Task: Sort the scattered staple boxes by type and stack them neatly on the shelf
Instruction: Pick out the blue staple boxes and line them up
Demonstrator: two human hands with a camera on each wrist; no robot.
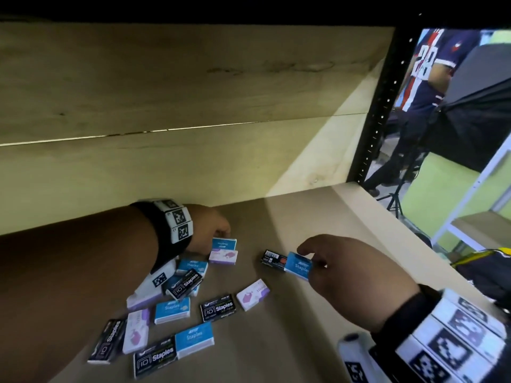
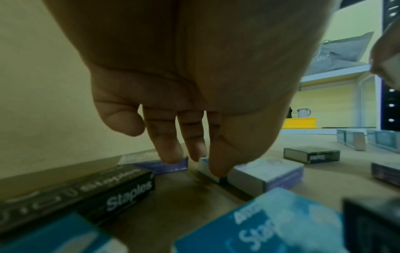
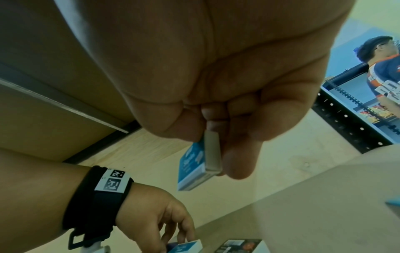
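Small staple boxes lie scattered on the tan shelf board (image 1: 304, 341) in three kinds: blue (image 1: 172, 310), black (image 1: 218, 308) and white-purple (image 1: 253, 294). My left hand (image 1: 225, 234) reaches to the back of the pile. Its thumb (image 2: 218, 166) and fingers pinch a blue box (image 1: 224, 243) that lies against a white-purple one (image 1: 223, 256). My right hand (image 1: 307, 258) holds another blue box (image 1: 298, 268) by its end, lifted off the board, between thumb and curled fingers (image 3: 216, 118). Just left of it a black box (image 1: 272, 259) lies on the shelf.
The shelf's back panel (image 1: 166, 161) stands close behind the left hand. A black perforated upright (image 1: 378, 111) marks the right end. Beyond it stands a person in a numbered jersey (image 1: 431, 78). A stretch of bare board lies right of the pile.
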